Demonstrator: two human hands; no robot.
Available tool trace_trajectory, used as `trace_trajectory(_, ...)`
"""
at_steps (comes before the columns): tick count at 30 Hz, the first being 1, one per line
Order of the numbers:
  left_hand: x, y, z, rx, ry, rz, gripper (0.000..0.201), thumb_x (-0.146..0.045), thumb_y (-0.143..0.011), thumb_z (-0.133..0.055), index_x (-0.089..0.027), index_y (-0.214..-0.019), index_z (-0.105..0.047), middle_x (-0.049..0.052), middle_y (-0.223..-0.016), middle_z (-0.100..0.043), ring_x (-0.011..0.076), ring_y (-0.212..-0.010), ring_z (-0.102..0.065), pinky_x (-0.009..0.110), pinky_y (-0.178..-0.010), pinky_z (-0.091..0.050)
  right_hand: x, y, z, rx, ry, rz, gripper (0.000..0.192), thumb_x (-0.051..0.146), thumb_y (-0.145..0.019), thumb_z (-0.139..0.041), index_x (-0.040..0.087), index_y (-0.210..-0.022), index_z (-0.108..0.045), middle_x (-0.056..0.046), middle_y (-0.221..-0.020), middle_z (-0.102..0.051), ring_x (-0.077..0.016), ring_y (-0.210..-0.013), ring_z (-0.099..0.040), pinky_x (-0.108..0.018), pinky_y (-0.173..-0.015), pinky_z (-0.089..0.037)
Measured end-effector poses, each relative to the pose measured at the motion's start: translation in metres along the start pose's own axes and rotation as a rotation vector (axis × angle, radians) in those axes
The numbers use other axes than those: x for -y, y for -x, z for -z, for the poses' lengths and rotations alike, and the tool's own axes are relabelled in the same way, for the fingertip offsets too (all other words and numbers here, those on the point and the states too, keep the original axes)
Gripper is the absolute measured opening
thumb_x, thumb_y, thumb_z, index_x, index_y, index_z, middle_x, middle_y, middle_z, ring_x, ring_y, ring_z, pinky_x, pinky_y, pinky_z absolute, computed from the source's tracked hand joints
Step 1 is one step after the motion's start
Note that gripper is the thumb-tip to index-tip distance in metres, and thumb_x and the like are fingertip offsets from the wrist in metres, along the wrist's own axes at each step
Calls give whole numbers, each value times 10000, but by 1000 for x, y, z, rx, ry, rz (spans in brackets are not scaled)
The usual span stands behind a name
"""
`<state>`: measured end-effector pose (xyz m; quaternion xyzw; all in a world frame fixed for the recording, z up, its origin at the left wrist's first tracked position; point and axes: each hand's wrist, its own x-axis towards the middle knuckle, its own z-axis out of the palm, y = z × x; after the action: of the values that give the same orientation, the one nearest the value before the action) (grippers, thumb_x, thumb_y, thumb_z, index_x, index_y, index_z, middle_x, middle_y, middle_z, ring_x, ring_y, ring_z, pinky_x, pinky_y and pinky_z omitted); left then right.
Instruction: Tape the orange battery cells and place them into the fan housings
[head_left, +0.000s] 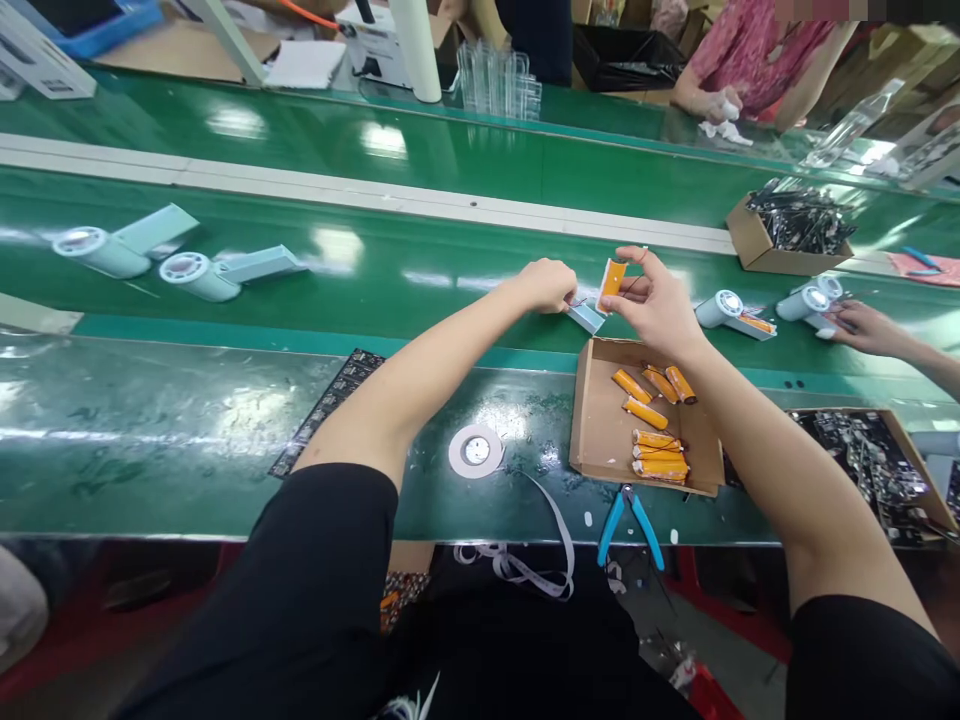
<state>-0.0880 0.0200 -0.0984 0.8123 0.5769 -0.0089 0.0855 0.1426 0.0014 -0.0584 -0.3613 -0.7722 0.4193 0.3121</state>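
right hand (660,305) pinches battery (613,281) upright | left hand (547,285) at 9 o'clock, fingers curled on handle piece (586,317)

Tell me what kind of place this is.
Most likely a factory assembly line for small electrical devices. A long green conveyor belt carries identical pale blue devices, a cardboard box holds orange battery cells, and the right hand holds one cell while co-workers work nearby.
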Motion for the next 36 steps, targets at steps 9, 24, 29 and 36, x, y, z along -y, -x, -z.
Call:
trace_trajectory(9,3,-1,1,-150,235,74,233,-285,-975,-660,-240,-1170,-779,64,-1208,-805,244,-1145,-717,292,-928,-483,-23,-14,-5,87,241,-165,533,160,-794,-768,190,-1302,-613,-54,-977,-835,-250,-891,-797,-405,-941,-617)
trace_trajectory(24,-22,-9,-8,-176,301,131,170,-260,-1006,-619,-230,-1093,-761,88,-1198,-801,257,-1111,-710,305,-911,-481,-20,-32,-8,456,999,-154,551,314,-967,-755,294,-1511,-672,-109,-1194,-820,-342,-1075,-759,-393,-910,-555)
trace_trajectory(29,-31,-14,-3,-195,320,158,205,-248,-1007,-604,-212,-1139,-756,108,-1170,-795,259,-1088,-712,319,-928,-505,-12,-44,-13,536,1088,-190,433,326,-978,-723,270,-1406,-756,-158,-1263,-801,-386,-1111,-762,-452,-918,-581)
trace_trajectory(36,-46,120,-18,-468,351,-49,362,-354,-1049,-607,-208,-1375,-667,133,-1512,-663,279,-1422,-593,462,-1242,-455,22,72,48,199,601,138,284,355,-1020,-648,272,-1211,-841,-64,-1264,-815,-321,-1187,-752,-524,-1105,-577)
